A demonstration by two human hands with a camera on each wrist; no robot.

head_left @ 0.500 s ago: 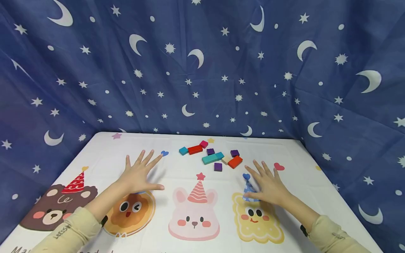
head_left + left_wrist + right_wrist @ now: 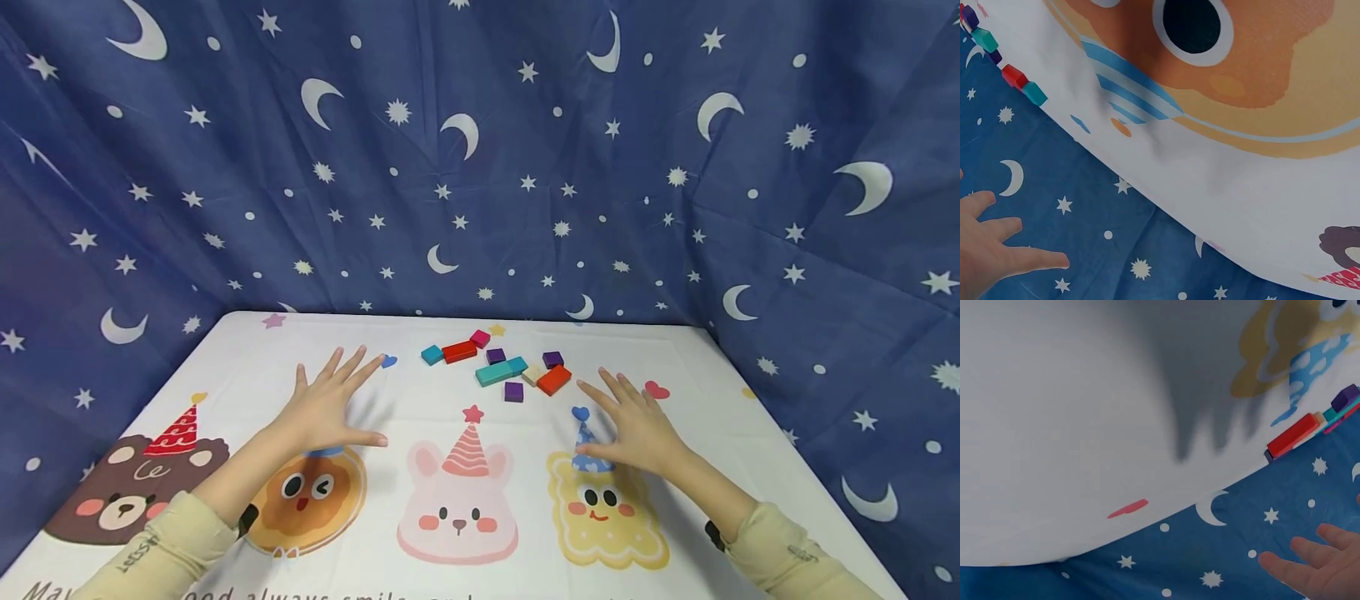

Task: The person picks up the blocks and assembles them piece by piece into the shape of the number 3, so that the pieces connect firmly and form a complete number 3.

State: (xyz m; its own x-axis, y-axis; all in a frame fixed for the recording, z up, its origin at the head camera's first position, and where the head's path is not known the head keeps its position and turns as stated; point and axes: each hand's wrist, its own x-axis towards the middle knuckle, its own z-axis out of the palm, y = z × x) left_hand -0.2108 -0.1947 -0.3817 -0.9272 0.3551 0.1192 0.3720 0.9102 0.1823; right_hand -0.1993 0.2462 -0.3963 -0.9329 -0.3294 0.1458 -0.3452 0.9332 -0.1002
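Both hands hover over the printed white tablecloth with fingers spread, holding nothing. The left hand (image 2: 322, 412) is above the printed orange round face, left of a loose group of small coloured blocks. On the other side, the right hand (image 2: 634, 425) is over the yellow biscuit print, its fingertips near the orange-red block (image 2: 554, 380). The group also has a longer red block (image 2: 460, 352), a teal block (image 2: 493, 373), a blue cube (image 2: 432, 355), a pink cube (image 2: 480, 338), a beige block (image 2: 532, 375) and several purple cubes (image 2: 513, 392).
The white tablecloth (image 2: 450, 421) carries flat prints of a bear, a rabbit and other faces. A dark blue curtain (image 2: 510, 275) with moons and stars rises along the table's back and sides. In the right wrist view, a hand's shadow falls on the cloth.
The whole head view has shifted slightly left and up. Both hands stay spread above the cloth, the right one's fingers raised a little. The blocks keep their arrangement.
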